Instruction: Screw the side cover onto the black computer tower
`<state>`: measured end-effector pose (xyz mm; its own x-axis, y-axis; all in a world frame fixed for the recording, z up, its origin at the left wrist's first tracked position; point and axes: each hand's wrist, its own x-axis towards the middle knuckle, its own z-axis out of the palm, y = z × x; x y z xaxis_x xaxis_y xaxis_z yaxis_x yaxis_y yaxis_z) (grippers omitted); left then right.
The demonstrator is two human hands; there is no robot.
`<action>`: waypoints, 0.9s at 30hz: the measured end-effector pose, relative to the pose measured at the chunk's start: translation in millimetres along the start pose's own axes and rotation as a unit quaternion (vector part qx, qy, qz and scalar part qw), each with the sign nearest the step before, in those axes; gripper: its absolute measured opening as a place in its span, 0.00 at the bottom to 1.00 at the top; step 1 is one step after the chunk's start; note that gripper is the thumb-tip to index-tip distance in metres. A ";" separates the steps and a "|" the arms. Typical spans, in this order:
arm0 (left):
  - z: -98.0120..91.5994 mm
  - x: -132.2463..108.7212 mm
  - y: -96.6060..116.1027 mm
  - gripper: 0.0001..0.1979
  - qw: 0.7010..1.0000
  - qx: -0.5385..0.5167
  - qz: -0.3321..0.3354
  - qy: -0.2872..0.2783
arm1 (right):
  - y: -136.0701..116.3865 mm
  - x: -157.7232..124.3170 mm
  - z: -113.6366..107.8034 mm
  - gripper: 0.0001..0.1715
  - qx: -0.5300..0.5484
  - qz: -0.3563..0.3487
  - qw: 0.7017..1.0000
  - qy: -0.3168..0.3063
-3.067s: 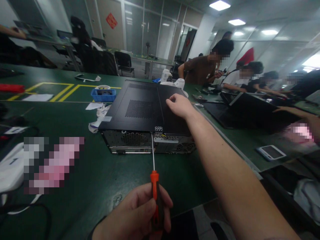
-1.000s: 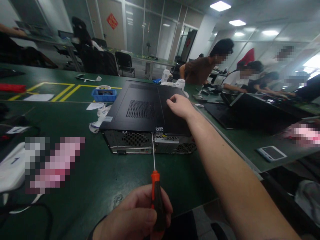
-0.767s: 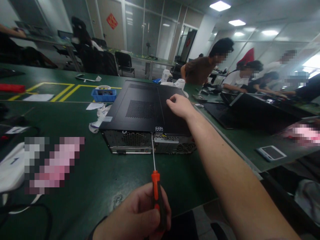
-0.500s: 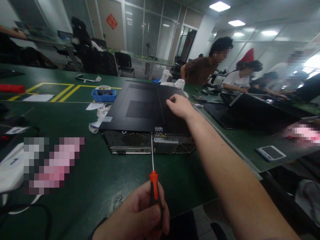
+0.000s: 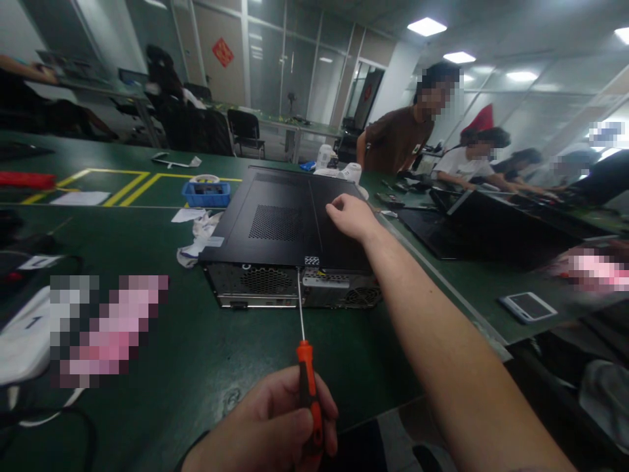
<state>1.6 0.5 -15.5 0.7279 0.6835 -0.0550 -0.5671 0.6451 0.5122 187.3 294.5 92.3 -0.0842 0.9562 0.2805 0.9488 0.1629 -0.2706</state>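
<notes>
A black desktop computer case [image 5: 289,190] lies flat, its back panel [image 5: 265,282] towards me and its perforated top facing up. My left hand [image 5: 280,413] grips the handle of a screwdriver [image 5: 305,367], orange and black with a thin metal shaft. The shaft points away from me, and its tip meets the upper edge of the back panel near the middle. On the right part of the case top rests my right hand [image 5: 351,216], fingers curled in; the inside of that hand is hidden.
Left of the case are a blue bin [image 5: 206,192], crumpled white gloves [image 5: 200,236] and a white object marked 1 [image 5: 24,334]. A phone-like device [image 5: 529,306] lies at right, near dark panels [image 5: 521,223]. A person in a brown shirt [image 5: 398,137] leans beyond the table.
The screwdriver handle has turned a little in my left hand, its tip staying at the same spot. My right hand stays on the case. The whole view has shifted slightly.
</notes>
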 end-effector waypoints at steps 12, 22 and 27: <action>0.0 3.0 -1.2 0.23 0.998 0.050 0.038 0.011 | 0.2 -0.9 -1.0 0.19 -0.005 -0.003 1.000 -0.004; -1.7 2.9 8.2 0.21 0.999 0.032 -0.015 -0.014 | -0.5 -2.0 -1.3 0.19 -0.016 -0.003 1.000 -0.006; -8.8 2.2 1.8 0.23 0.998 0.064 -0.002 -0.020 | 0.9 -1.9 -0.8 0.19 -0.015 -0.005 1.000 -0.007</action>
<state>-1.2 6.2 -22.2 0.7469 0.6645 -0.0246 -0.5114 0.5977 0.6174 188.5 292.7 92.2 -0.0986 0.9577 0.2703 0.9567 0.1660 -0.2390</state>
